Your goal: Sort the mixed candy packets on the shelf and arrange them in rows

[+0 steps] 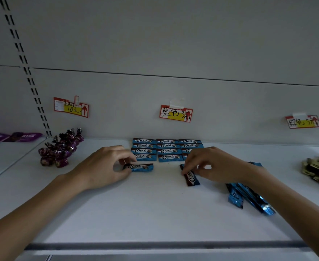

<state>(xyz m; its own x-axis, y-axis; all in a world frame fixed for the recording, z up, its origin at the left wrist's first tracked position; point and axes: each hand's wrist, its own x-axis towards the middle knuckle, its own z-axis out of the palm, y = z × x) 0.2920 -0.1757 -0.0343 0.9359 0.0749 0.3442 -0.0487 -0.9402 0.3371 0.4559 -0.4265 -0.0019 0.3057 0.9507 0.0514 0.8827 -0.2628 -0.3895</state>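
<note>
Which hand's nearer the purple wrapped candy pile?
Left. The left hand sits just right of the purple candy pile; the right hand is farther right, at a tilted Choco packet.

blue choco packets [167, 150] in rows

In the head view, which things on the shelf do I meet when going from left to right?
Purple bags, purple wrapped candies, left hand, flat Choco packet, tilted Choco packet, loose blue packets, gold packets.

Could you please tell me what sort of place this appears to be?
Probably a shop's display shelving: a white shelf backed by a slotted upright, handwritten price tags stuck to the back panel, and blue Choco packets laid in rows beneath the middle one.
</note>
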